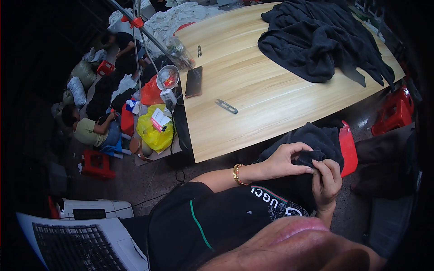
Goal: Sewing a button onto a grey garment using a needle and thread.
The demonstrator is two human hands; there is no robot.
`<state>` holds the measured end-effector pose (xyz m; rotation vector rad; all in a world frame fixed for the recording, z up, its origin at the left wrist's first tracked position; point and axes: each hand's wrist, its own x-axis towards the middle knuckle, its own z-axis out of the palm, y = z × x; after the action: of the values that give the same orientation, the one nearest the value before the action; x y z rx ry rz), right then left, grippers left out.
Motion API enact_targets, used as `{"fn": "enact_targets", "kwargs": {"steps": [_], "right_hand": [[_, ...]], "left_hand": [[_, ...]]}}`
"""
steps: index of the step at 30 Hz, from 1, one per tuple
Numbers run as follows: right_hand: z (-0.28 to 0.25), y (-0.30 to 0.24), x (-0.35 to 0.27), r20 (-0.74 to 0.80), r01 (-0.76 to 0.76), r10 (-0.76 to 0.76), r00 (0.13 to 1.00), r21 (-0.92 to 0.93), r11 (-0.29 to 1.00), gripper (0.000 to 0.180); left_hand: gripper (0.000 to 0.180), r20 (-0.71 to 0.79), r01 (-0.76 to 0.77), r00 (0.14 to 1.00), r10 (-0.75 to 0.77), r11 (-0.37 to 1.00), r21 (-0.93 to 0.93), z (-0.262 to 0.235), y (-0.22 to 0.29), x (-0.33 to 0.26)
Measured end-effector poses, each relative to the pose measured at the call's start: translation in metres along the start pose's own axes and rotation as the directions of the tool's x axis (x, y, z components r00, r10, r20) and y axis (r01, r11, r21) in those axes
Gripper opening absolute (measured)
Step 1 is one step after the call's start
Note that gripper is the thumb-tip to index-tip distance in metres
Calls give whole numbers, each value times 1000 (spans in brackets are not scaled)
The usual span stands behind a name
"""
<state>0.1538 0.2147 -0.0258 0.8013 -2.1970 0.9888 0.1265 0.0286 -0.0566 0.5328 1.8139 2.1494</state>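
A dark cloth garment lies bunched over my lap, just below the table's near edge. My left hand, with bracelets on its wrist, pinches a fold of it between thumb and fingers. Close beside it, my right hand grips the same fold with its fingertips. Thread snips lie on the wooden table, away from both hands. A second pair of snips and a black phone rest near the table's left edge. Farther back is a large heap of dark garments.
Left of the table are a metal pole, a clear cup and a yellow plastic bag. Red stools stand at the right. Two people sit among cloth piles at the far left. A white fan-like machine is at lower left.
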Motion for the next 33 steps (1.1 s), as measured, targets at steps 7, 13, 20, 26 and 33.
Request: {"fn": "enact_targets", "kwargs": {"steps": [7, 13, 20, 26, 33], "right_hand": [[-5, 9, -3, 91, -110, 100, 991, 111, 988, 32], [-2, 17, 0, 156, -130, 94, 983, 238, 963, 28], [4, 34, -10, 159, -76, 27, 987, 315, 946, 26], [4, 26, -5, 248, -337, 252, 936, 413, 846, 40], [-1, 46, -9, 471, -469, 256, 844, 416, 779, 25]], "left_hand": [[38, -57, -164, 982, 183, 956, 245, -2, -10, 2], [30, -112, -180, 971, 213, 951, 250, -3, -12, -6], [29, -180, -148, 969, 172, 979, 143, -5, -30, -10], [28, -26, -254, 962, 272, 925, 283, -15, -20, -4], [28, 142, -355, 935, 326, 881, 313, -22, -15, 1]]}}
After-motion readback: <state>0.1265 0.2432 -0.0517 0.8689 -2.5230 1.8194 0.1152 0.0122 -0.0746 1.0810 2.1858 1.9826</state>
